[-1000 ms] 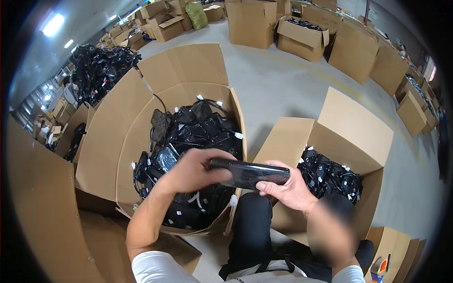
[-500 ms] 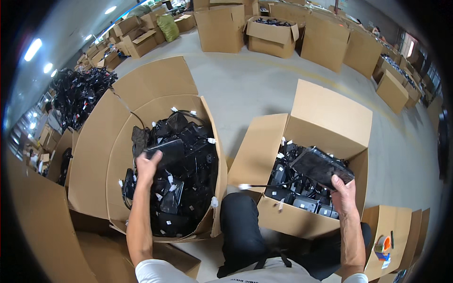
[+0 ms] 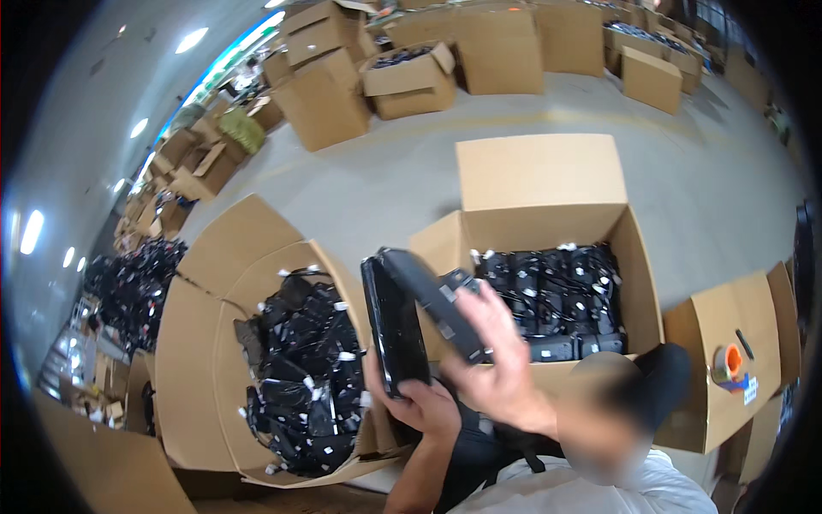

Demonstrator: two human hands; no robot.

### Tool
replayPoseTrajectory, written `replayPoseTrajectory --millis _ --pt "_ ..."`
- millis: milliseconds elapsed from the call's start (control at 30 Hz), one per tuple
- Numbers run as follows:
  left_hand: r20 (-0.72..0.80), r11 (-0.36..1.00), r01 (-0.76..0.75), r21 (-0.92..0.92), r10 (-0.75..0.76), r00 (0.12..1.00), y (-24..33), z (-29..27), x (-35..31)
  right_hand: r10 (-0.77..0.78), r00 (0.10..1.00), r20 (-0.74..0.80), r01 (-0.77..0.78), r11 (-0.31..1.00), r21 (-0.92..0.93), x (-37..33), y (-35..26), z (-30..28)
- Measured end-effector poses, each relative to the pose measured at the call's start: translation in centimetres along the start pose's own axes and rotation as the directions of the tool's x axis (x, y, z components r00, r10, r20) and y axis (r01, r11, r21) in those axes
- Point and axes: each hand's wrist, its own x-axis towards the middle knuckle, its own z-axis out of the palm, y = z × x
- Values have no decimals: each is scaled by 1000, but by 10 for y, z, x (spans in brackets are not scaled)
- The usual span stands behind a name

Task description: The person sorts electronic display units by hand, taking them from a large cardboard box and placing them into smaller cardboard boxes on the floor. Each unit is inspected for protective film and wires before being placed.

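My left hand (image 3: 425, 406) is closed on the lower end of a glossy black adapter-like block (image 3: 394, 330), which stands nearly upright between the two boxes. Slightly blurred, my right hand (image 3: 507, 364) grips the lower end of a second black adapter-like block (image 3: 438, 307). This one leans across, its top touching or nearly touching the first. Below left, an open carton (image 3: 201, 368) holds a jumble of black blocks and cables (image 3: 312, 368) with white tags or plugs. On the right, a smaller carton (image 3: 548, 223) contains black blocks (image 3: 556, 295) laid in rows.
A closed carton (image 3: 702, 343) at the right carries an orange tape roll (image 3: 728, 362) and a dark pen-like stick (image 3: 744, 344). Black cables (image 3: 137, 291) are heaped at far left. Large cartons (image 3: 501, 51) line the back beyond the grey floor (image 3: 411, 154).
Both hands have come together between the boxes, each bringing a black block out from over its own box. The view has turned right.
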Motion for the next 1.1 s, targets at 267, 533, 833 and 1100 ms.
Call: replayPoseTrajectory --millis 267,533,833,1100 --pt "152 890 383 247 -426 892 17 48 -32 92 956 279 -91 996 -14 -61 11 -73" --pt "575 656 715 240 -690 440 15 17 -67 504 861 70 -508 841 187 -84 66 -140" --pt "593 689 590 421 -701 396 1 29 -67 523 851 -49 -521 852 52 -70 82 -162" --pt "481 631 726 273 -743 466 -25 64 -45 565 627 537 -723 678 131 -53 107 -191"
